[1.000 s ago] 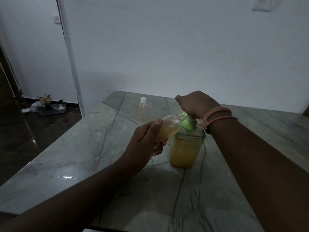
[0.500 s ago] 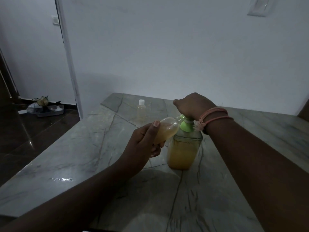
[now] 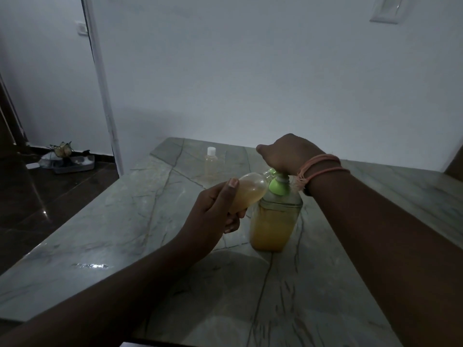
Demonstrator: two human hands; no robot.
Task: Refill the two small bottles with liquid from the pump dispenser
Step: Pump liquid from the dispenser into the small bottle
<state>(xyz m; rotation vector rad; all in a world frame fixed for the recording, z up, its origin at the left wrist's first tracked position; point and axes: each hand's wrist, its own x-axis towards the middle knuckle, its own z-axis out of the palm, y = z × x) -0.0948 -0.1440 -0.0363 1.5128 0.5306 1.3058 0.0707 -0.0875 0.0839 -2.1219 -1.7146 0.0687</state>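
We see the pump dispenser [image 3: 274, 221] standing upright on the marble bench [image 3: 112, 221], its clear body mostly full of amber liquid and its green pump head at the top. We take the dispenser as our landmark.

The right hand [image 3: 288, 152] sits directly on top of the dispenser, its fingers curled down over the pump head; this grip looks closed on the pump, though the fingertips are hidden beneath the hand, so we cannot be sure how they lie. A pink band [image 3: 319, 167] circles the wrist just right of the pump head.

Just left of the dispenser, the left hand [image 3: 215, 211] holds the small bottle [image 3: 249, 190] with thumb and fingers wrapped round its lower part. The bottle is raised off the bench and tilted, its open neck pointing up and right to meet the green nozzle. It is partly filled with the same amber liquid.

Behind the dispenser and a little to the left, well apart from it, the second small bottle [image 3: 211, 162] stands upright on the bench with a white cap on.
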